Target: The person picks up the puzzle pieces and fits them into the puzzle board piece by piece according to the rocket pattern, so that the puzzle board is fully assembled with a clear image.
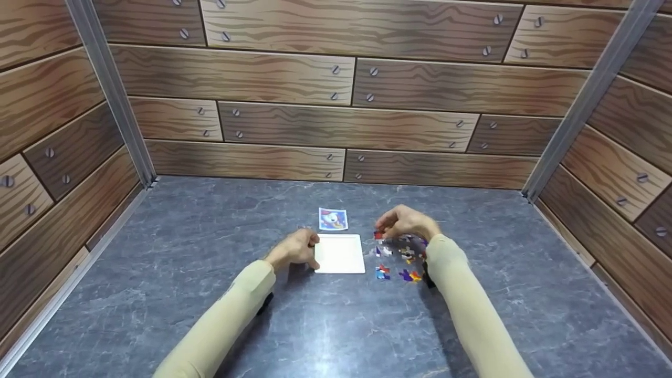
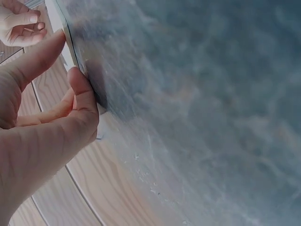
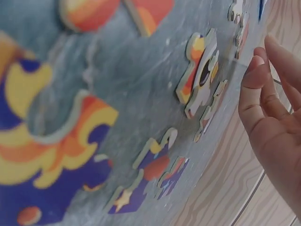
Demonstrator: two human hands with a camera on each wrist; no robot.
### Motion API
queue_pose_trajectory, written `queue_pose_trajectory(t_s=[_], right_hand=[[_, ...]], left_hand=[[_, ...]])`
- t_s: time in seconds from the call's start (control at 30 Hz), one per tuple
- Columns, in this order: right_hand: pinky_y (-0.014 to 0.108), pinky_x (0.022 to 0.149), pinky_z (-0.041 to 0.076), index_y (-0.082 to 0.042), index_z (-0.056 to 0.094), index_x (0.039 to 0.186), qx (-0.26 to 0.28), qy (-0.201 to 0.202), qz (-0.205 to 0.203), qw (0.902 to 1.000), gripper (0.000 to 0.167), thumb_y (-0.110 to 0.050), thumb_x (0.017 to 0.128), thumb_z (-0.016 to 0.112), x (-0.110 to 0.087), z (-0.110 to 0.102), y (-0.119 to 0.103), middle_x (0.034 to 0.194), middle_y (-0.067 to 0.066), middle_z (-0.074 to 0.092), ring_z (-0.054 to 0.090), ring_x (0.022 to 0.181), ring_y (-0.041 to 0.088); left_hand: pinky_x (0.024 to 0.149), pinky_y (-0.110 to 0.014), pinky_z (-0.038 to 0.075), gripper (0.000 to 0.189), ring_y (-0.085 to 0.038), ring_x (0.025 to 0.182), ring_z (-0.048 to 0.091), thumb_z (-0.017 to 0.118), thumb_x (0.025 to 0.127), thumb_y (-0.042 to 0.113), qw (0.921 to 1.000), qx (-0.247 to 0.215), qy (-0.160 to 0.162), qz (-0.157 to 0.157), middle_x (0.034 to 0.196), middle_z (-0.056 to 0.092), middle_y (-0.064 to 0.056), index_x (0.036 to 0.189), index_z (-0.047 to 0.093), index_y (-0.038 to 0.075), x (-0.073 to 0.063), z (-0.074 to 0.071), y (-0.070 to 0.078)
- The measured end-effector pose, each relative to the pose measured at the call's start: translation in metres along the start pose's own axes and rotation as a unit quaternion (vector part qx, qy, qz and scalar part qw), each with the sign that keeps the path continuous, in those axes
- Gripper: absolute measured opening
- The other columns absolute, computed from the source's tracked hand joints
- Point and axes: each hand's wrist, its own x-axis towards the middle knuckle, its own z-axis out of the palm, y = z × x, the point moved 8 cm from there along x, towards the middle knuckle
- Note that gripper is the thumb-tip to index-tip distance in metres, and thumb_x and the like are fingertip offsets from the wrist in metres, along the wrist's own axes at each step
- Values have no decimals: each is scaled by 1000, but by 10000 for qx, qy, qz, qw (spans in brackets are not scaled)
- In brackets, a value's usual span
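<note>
A white square tray point(image 1: 338, 254) lies on the table in the head view, its raised rim round a bare floor. At its left side my left hand point(image 1: 299, 248) rests thumb and fingertips on the edge, spread apart along it. The left wrist view shows those fingers point(image 2: 80, 82) against the tray's thin side. My right hand point(image 1: 407, 221) hovers over loose jigsaw pieces right of the tray, fingers loosely bent. A red piece point(image 1: 378, 235) sits right by its fingertips. In the right wrist view nothing shows between thumb and fingers, and a piece with an eye point(image 3: 202, 73) lies nearby.
Beyond the tray lies a small picture card point(image 1: 333, 219) of a cartoon figure. More pieces lie nearer me, one blue and red point(image 1: 382, 272), one purple and orange point(image 1: 410, 275). Wood-patterned walls point(image 1: 283, 121) enclose the grey marbled table point(image 1: 210, 220) at the back and sides.
</note>
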Motion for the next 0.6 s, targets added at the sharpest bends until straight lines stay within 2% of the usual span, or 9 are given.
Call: queue_pose_trajectory(t_s=[0.27,0.47,0.6], right_hand=[[26,82,51,-4,69,119,-304,-268,52,9992,41,1,79,75,7,5,0,112,12,70,61,93,14],[25,80,51,-4,68,121,-515,-465,79,9976,42,1,80,75,11,12,-2,110,12,70,61,91,12],[23,77,51,-1,68,119,-659,-468,-43,9967,42,4,79,75,13,13,-5,106,13,70,60,87,12]], left_hand=[[104,-40,44,59,-28,114,55,83,69,-3,9996,-52,-121,-235,122,59,-16,122,59,-2,4,1,-3],[104,-39,43,57,-24,111,53,83,70,-3,9991,-154,-185,-360,120,57,-12,121,58,1,5,3,-7],[103,-39,43,58,-24,109,51,83,69,-4,9991,-217,-227,-289,119,56,-12,121,57,0,6,4,-6]])
